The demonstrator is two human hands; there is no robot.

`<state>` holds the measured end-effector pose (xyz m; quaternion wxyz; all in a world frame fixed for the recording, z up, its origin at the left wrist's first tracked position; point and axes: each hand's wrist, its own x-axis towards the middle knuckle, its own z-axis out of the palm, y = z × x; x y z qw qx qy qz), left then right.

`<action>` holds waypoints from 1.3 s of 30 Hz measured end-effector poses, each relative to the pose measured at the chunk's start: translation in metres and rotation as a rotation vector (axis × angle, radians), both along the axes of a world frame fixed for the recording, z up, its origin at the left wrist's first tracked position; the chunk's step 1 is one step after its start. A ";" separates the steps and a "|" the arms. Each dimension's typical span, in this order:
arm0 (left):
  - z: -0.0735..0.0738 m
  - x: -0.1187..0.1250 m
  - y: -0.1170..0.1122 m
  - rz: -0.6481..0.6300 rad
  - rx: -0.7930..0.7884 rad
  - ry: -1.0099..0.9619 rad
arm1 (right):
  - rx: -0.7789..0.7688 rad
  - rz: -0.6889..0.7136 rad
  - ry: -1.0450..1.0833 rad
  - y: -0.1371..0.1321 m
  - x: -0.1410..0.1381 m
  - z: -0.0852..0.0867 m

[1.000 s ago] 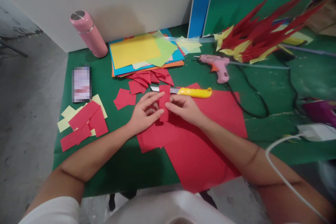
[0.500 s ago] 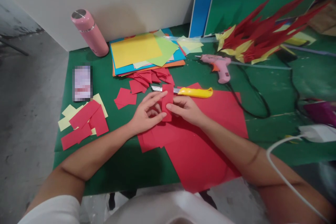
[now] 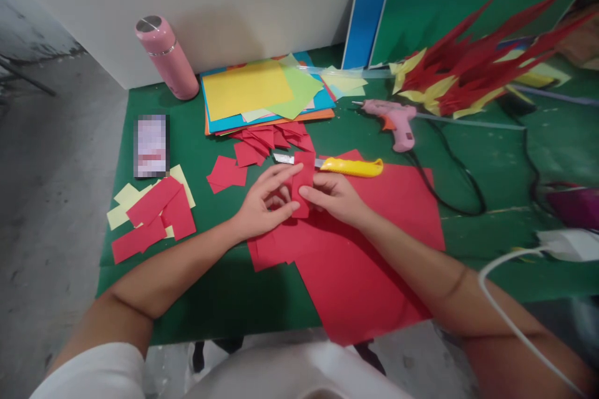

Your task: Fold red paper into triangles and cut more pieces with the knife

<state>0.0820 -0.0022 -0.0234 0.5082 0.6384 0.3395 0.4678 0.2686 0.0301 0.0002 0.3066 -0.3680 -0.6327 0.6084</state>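
Observation:
Between my two hands a small red paper strip (image 3: 304, 190) is held upright above the table. My left hand (image 3: 266, 202) grips its left edge, with fingertips at the upper part and the thumb low down. My right hand (image 3: 337, 199) pinches it from the right, thumb on the front and fingers behind. Just beyond the strip lies a yellow utility knife (image 3: 353, 167) with its blade out, partly covered by the strip. Under my hands are large red paper sheets (image 3: 369, 268). Small red paper pieces (image 3: 255, 146) are heaped behind my left hand.
A stack of coloured paper (image 3: 248, 90) lies at the back, beside a pink bottle (image 3: 173, 65). A phone (image 3: 151, 145) and red and yellow scraps (image 3: 154, 202) are at left. A pink glue gun (image 3: 395, 121), its black cord and a red paper flame (image 3: 468, 68) stand right.
The view has shifted slightly, so everything sits a little further right in the picture. Both hands keep their hold on the red paper strip, which has barely turned.

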 end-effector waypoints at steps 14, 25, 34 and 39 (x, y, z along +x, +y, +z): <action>-0.002 -0.002 0.002 -0.006 0.022 0.001 | 0.080 -0.017 -0.090 0.000 -0.001 -0.003; -0.004 -0.001 0.003 -0.030 0.023 0.002 | 0.157 -0.045 -0.130 0.000 -0.001 -0.003; 0.003 -0.003 0.002 0.016 -0.011 0.045 | 0.153 -0.039 -0.137 -0.001 -0.001 -0.004; -0.001 -0.002 0.003 -0.008 0.005 0.015 | 0.158 -0.048 -0.133 -0.001 -0.002 -0.004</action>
